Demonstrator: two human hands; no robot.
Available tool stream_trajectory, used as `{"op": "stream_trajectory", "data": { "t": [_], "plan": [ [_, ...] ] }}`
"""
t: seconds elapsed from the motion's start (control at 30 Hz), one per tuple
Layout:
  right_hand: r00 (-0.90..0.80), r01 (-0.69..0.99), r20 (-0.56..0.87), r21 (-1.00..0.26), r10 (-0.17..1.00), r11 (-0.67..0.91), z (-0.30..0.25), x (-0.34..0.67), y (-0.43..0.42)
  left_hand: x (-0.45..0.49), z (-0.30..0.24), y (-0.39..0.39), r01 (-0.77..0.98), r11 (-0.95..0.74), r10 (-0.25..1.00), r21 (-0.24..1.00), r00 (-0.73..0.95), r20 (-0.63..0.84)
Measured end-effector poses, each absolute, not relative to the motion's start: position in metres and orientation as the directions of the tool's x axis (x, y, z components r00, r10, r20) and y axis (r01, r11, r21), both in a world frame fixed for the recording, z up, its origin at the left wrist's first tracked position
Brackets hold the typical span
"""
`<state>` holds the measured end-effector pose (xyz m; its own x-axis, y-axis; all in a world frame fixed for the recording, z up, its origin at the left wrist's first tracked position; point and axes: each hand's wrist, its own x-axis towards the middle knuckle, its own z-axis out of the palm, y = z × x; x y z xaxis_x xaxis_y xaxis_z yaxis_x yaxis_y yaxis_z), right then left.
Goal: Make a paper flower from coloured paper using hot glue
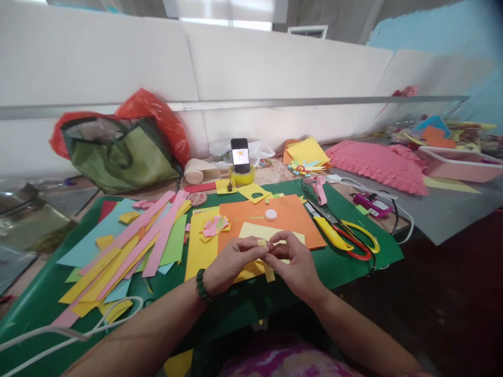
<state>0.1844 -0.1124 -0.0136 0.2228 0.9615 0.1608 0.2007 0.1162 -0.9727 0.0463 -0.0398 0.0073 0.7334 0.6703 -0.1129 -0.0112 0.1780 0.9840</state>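
My left hand and my right hand meet over the front edge of the paper, fingertips pinched together. Between them is a small yellow paper strip, one end hanging down below the fingers and a bit showing above the left fingers. Just beyond lie a pale yellow sheet and a larger orange sheet. A small white round lid rests on the orange sheet. To the left of it sits a pink and yellow paper flower.
Pink and yellow strips lie heaped at left on a green mat. Scissors, a yellow cutter and a pink glue gun are at right. A phone stands behind, by a tape roll. White cable crosses front left.
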Motion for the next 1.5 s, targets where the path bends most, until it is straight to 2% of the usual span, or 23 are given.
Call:
{"op": "stream_trajectory", "data": {
  "t": [0.07, 0.13, 0.17, 0.2, 0.27, 0.33, 0.4, 0.43, 0.57, 0.67, 0.73, 0.9, 1.03, 1.1, 1.23, 1.5],
  "plan": [
    [0.183, 0.277, 0.152, -0.956, 0.971, 0.098, -0.011, 0.189, -0.113, 0.047, 0.004, -0.04, -0.014, 0.246, 0.667, 0.969, 0.728, -0.159],
    [0.159, 0.477, 0.161, -0.876, 0.974, 0.067, -0.006, 0.205, -0.113, 0.047, 0.003, -0.038, -0.032, 0.308, 0.694, 0.951, 0.692, -0.201],
    [0.171, 0.604, 0.174, -0.796, 0.97, 0.036, -0.003, 0.217, -0.113, 0.047, 0.002, -0.037, -0.05, 0.336, 0.71, 0.941, 0.67, -0.218],
    [0.209, 0.729, 0.201, -0.684, 0.957, -0.016, 0.0, 0.232, -0.113, 0.047, 0.002, -0.035, -0.069, 0.365, 0.721, 0.929, 0.652, -0.235],
    [0.351, 0.887, 0.276, -0.404, 0.895, -0.224, 0.002, 0.264, -0.111, 0.047, 0.002, -0.032, -0.087, 0.42, 0.721, 0.903, 0.637, -0.274],
    [0.43, 0.903, 0.255, -0.107, 0.866, -0.416, -0.001, 0.292, -0.108, 0.048, 0.002, -0.029, -0.077, 0.448, 0.708, 0.891, 0.638, -0.301],
    [0.463, 0.877, 0.165, 0.059, 0.871, -0.478, -0.007, 0.311, -0.106, 0.048, 0.002, -0.027, -0.06, 0.435, 0.708, 0.898, 0.639, -0.301],
    [0.468, 0.874, 0.122, 0.085, 0.875, -0.479, -0.01, 0.317, -0.105, 0.048, 0.001, -0.027, -0.052, 0.423, 0.711, 0.905, 0.638, -0.296],
    [0.504, 0.862, 0.077, 0.029, 0.861, -0.507, -0.011, 0.325, -0.103, 0.046, 0.0, -0.025, -0.021, 0.383, 0.721, 0.923, 0.631, -0.285],
    [0.537, 0.842, 0.143, -0.027, 0.831, -0.539, -0.004, 0.331, -0.111, 0.045, 0.001, -0.024, -0.013, 0.377, 0.726, 0.926, 0.624, -0.287],
    [0.5, 0.865, 0.226, -0.088, 0.836, -0.493, 0.001, 0.336, -0.123, 0.045, 0.001, -0.023, -0.011, 0.376, 0.729, 0.926, 0.62, -0.289],
    [0.346, 0.932, 0.406, -0.254, 0.846, -0.259, 0.012, 0.329, -0.156, 0.045, 0.0, -0.023, -0.033, 0.371, 0.727, 0.928, 0.632, -0.269],
    [0.098, 0.928, 0.414, -0.366, 0.905, 0.067, 0.018, 0.297, -0.168, 0.045, 0.0, -0.024, -0.052, 0.343, 0.736, 0.938, 0.635, -0.234],
    [0.009, 0.916, 0.388, -0.373, 0.921, 0.148, 0.02, 0.283, -0.168, 0.044, 0.0, -0.025, -0.071, 0.316, 0.743, 0.946, 0.638, -0.2],
    [-0.067, 0.919, 0.363, -0.34, 0.929, 0.199, 0.019, 0.272, -0.162, 0.044, 0.002, -0.026, -0.097, 0.292, 0.742, 0.951, 0.65, -0.162],
    [-0.117, 0.928, 0.369, -0.291, 0.922, 0.235, 0.013, 0.27, -0.158, 0.044, 0.004, -0.029, -0.07, 0.241, 0.728, 0.968, 0.673, -0.133]
  ]
}}
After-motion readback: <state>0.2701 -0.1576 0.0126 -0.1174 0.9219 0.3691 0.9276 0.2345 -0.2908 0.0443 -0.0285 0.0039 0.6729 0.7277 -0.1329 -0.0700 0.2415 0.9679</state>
